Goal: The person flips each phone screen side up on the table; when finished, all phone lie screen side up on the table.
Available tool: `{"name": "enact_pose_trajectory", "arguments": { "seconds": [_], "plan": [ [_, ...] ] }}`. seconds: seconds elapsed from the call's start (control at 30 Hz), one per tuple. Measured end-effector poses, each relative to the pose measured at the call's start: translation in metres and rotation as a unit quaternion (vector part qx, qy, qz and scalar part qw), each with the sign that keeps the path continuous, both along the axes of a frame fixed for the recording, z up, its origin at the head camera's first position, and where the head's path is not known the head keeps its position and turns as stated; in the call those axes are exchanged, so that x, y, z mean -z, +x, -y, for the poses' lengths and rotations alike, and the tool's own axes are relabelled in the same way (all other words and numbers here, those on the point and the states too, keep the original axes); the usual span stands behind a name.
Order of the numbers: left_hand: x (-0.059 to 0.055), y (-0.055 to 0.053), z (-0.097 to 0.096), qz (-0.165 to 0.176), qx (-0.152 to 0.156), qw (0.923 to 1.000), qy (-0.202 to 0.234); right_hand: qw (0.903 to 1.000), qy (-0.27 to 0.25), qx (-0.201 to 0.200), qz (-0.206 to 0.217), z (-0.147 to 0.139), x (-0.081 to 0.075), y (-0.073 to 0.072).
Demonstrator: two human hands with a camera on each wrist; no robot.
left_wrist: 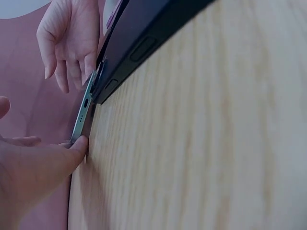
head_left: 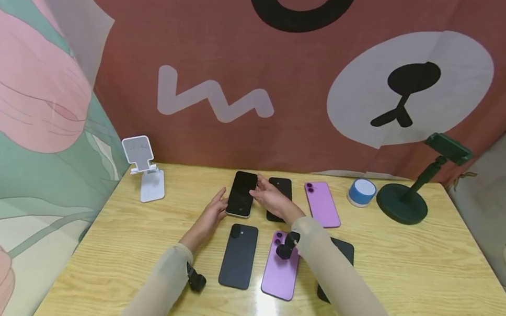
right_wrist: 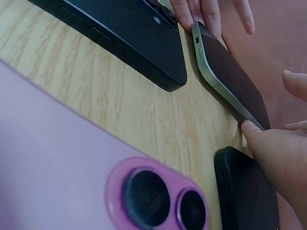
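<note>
A phone with a dark screen lies face up in the back row, between my two hands. My left hand is at its lower left edge, one fingertip touching the side in the left wrist view. On its right edge my right hand has fingertips resting, with the thumb raised in the right wrist view. Both hands have loosely extended fingers. The phone's pale green side shows from the right wrist. A black phone beside it is partly covered by my right hand.
In front lie a dark phone, a lilac phone and a black phone partly behind my right sleeve. Farther back are another lilac phone, a blue-and-white round container, a green stand and a white stand.
</note>
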State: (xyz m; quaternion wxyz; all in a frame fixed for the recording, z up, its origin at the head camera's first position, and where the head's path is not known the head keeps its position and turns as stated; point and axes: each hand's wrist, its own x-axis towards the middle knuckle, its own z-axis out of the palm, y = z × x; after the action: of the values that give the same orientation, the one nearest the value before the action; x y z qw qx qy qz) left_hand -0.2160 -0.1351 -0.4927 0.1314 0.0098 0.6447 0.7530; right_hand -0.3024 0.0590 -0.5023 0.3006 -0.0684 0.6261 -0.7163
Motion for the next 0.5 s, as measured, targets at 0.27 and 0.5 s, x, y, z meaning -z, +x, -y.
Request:
{"name": "enact_pose_trajectory", "arguments": {
  "seconds": [0.27, 0.5],
  "plan": [
    [-0.007, 0.002, 0.001, 0.011, 0.021, 0.9997, 0.005, 0.9993, 0.037, -0.006, -0.006, 0.004, -0.005, 0.007],
    [0.009, -0.005, 0.000, 0.004, 0.008, 0.9999, -0.015, 0.9992, 0.037, -0.010, -0.010, 0.006, -0.008, 0.013]
  ]
}}
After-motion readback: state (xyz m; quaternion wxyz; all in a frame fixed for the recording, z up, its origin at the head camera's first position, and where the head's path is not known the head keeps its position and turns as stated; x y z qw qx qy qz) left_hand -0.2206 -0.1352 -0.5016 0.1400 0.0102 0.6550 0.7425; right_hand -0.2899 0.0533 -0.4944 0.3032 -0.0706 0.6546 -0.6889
